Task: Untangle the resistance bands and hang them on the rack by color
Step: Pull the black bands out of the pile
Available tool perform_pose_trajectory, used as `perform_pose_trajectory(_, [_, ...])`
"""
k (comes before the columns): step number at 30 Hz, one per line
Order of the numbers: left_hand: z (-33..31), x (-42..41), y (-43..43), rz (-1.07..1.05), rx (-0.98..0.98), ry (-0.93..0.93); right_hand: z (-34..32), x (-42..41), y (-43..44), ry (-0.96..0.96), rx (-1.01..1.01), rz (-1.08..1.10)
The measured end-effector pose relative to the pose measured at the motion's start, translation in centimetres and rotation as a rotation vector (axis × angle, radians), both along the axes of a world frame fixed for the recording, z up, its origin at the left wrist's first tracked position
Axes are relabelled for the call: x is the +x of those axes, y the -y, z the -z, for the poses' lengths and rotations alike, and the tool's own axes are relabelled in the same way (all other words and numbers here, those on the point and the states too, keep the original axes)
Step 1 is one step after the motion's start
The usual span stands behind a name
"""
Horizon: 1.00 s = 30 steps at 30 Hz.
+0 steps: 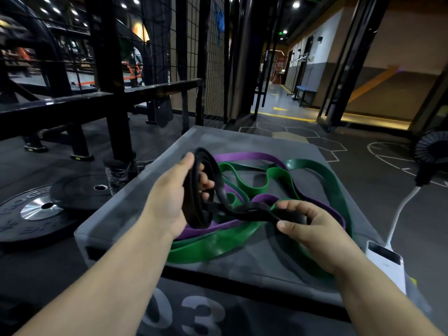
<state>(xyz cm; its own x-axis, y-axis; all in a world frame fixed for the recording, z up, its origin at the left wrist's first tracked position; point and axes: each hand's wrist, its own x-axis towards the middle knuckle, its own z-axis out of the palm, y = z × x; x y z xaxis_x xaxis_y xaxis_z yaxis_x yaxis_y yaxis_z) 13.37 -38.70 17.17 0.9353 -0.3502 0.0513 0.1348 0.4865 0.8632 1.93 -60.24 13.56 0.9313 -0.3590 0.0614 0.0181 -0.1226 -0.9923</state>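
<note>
The left hand (pixel 169 202) is gripping the looped black band (pixel 211 170); the right hand (pixel 315 231) is pinching its tail, seemingly tangled with the green bands (pixel 213 248) and purple band (pixel 244 156) on the box (pixel 135 197).

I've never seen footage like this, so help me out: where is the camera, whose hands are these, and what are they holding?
No machine here: a person works bare-handed, and the one picture comes from a camera on their head, looking down. The left hand grips a looped black band; the right hand pinches another stretch of it. Under it, on the grey box, lies a tangle of purple band and green bands. Weight plates lie on the floor at left.
</note>
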Motion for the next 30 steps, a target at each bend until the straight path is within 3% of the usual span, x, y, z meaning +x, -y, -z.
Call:
perform_pose_trajectory(4, [0.4,-1.0,1.0,0.048,0.072,0.013,-0.9,-0.7,-0.6,0.037,-0.621,-0.054])
perform_pose_trajectory(6, [0.6,-1.2,1.2,0.047,0.103,0.028,-1.3,-1.0,-0.7,0.031,-0.716,-0.198])
perform_pose_trajectory(13, [0.7,-1.9,1.8,0.133,0.254,0.065,-1.6,-1.2,-1.3,0.119,-0.457,-0.447])
perform_pose_trajectory(17, [0.9,-2.8,2.4,0.235,0.334,0.086,-1.0,-0.7,-1.4,0.116,-0.501,-0.418])
perform_pose_trajectory(22, [1.7,-4.6,3.6,0.368,0.357,0.120,-0.2,0.0,-1.5,0.143,-0.258,-0.415])
perform_pose_trajectory(26, [2.5,-4.8,4.3,0.320,0.367,0.218,0.1,0.3,-1.4,0.136,-0.215,-0.362])
perform_pose_trajectory(30, [3.0,-4.5,4.2,0.305,0.506,0.341,0.4,0.6,-1.0,0.202,-0.127,-0.242])
